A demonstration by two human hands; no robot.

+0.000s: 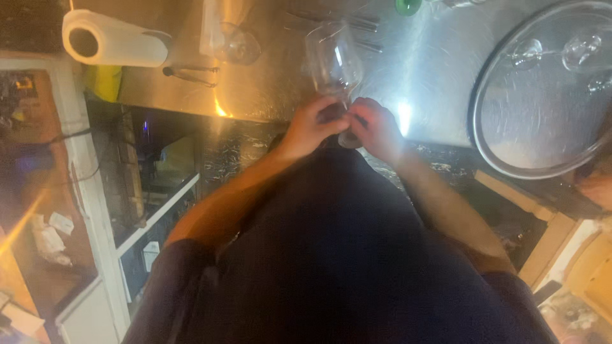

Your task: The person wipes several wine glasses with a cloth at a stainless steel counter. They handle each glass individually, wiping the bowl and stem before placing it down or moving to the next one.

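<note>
Left hand (pixel 312 124) and right hand (pixel 376 127) are both closed around the stem and base of a clear wine glass (pixel 333 57), held at the near edge of the steel worktop (pixel 421 64). Bowl tilts away from the person. Paper towel roll (pixel 111 41) lies far left; round tray (pixel 542 95) with glasses sits right.
</note>
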